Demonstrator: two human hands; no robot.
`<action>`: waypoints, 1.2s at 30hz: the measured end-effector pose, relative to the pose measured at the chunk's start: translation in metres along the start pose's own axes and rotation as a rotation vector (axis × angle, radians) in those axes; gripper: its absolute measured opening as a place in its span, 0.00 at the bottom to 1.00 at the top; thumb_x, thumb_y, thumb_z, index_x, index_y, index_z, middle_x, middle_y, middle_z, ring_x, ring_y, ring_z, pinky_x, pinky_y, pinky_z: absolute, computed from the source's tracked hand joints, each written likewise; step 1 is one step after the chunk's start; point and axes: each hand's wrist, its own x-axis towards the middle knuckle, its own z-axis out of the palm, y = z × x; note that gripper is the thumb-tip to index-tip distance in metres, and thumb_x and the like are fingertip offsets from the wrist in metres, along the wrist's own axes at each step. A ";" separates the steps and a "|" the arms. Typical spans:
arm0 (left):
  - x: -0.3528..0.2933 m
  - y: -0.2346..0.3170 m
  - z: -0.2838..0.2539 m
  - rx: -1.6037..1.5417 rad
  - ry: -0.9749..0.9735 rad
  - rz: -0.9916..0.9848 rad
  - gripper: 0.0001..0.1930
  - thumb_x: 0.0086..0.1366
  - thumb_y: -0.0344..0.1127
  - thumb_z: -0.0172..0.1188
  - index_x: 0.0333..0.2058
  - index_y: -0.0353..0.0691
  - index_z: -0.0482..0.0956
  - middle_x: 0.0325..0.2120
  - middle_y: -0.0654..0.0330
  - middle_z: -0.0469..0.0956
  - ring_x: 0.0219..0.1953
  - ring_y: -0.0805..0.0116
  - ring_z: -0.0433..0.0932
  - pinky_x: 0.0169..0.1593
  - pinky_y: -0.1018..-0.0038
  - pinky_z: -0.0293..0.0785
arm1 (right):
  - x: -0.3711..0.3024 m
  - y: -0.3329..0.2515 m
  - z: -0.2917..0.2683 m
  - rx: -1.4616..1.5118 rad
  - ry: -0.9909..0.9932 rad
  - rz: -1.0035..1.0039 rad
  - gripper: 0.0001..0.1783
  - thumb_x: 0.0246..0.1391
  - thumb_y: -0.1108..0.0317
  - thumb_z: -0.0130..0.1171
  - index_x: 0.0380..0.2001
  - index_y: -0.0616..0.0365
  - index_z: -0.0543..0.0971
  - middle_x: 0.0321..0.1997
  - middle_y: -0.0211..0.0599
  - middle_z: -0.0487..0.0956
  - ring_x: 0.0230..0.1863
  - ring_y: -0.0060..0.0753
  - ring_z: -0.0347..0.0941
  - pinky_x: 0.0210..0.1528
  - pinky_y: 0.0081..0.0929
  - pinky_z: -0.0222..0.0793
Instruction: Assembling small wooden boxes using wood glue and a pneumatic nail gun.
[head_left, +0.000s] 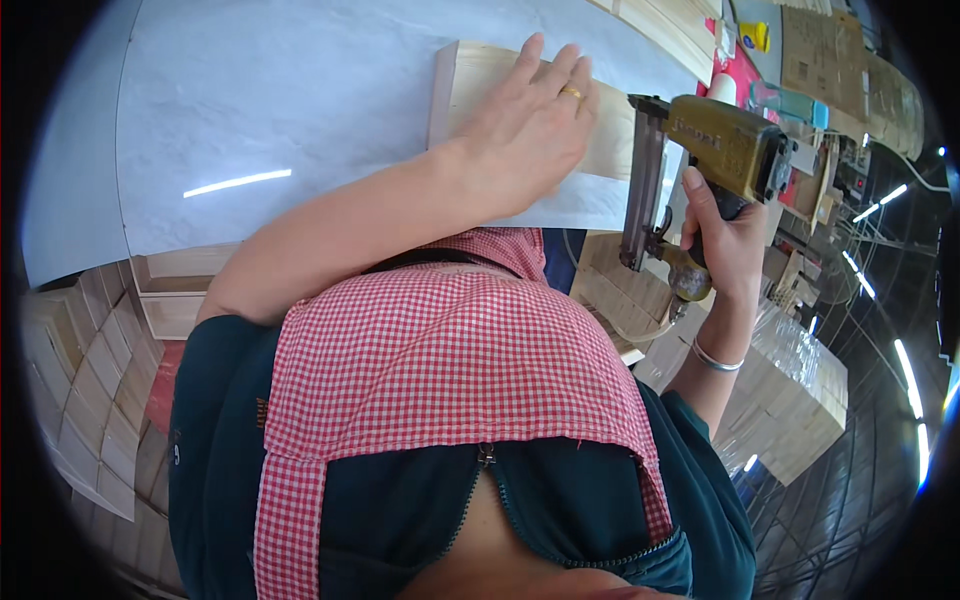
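A pale wooden box [470, 75] lies on the white worktable [270, 90], its left side and part of its top showing. Across its top rests my left hand [535, 125], fingers stretched out flat, a ring on one finger; it grips nothing. My right hand [728, 240] is wrapped round the handle of a brass-coloured nail gun [725, 140]. The nail gun is held just right of the box, its dark magazine [643, 185] near the box's right end. Whether the gun touches the box I cannot tell. My left hand and forearm hide part of the box.
Wooden strips [665, 35] lie at the table's far right edge. Beyond them are a yellow container [754, 37], a clear bottle [785, 100] and cardboard boxes [820, 60]. Wooden boxes [85, 370] are stacked at lower left; a plastic-wrapped stack [790, 390] stands at right.
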 end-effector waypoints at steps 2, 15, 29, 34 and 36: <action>0.002 0.005 0.006 -0.061 -0.082 -0.045 0.37 0.52 0.47 0.74 0.57 0.33 0.73 0.55 0.50 0.73 0.62 0.53 0.68 0.71 0.54 0.55 | 0.000 -0.001 0.003 0.005 -0.030 0.007 0.14 0.58 0.67 0.69 0.39 0.66 0.79 0.19 0.30 0.75 0.12 0.18 0.64 0.13 0.16 0.61; 0.012 0.014 0.013 -0.115 0.027 -0.071 0.19 0.59 0.32 0.61 0.49 0.30 0.80 0.47 0.49 0.79 0.50 0.59 0.74 0.63 0.61 0.63 | 0.015 0.004 -0.006 0.036 -0.132 -0.018 0.15 0.57 0.67 0.70 0.41 0.66 0.80 0.19 0.30 0.76 0.12 0.18 0.64 0.13 0.16 0.61; 0.011 0.017 0.011 -0.187 -0.181 -0.120 0.42 0.49 0.45 0.77 0.60 0.34 0.69 0.60 0.52 0.69 0.64 0.57 0.65 0.71 0.59 0.55 | 0.053 -0.014 -0.029 -0.234 -0.335 -0.011 0.14 0.59 0.63 0.69 0.36 0.65 0.81 0.14 0.26 0.74 0.10 0.18 0.65 0.14 0.16 0.59; 0.009 0.016 0.016 -0.221 -0.092 -0.076 0.35 0.49 0.41 0.74 0.54 0.29 0.74 0.52 0.49 0.75 0.55 0.58 0.71 0.65 0.60 0.59 | 0.047 0.004 -0.028 -0.139 -0.211 -0.107 0.15 0.58 0.61 0.70 0.34 0.64 0.81 0.13 0.25 0.72 0.09 0.17 0.63 0.14 0.16 0.58; 0.003 0.013 0.020 -0.205 -0.085 -0.069 0.36 0.49 0.42 0.75 0.55 0.31 0.74 0.53 0.48 0.74 0.56 0.57 0.71 0.66 0.59 0.59 | 0.048 0.022 -0.032 -0.180 -0.138 -0.066 0.15 0.57 0.61 0.69 0.35 0.64 0.81 0.14 0.28 0.73 0.11 0.20 0.65 0.15 0.19 0.60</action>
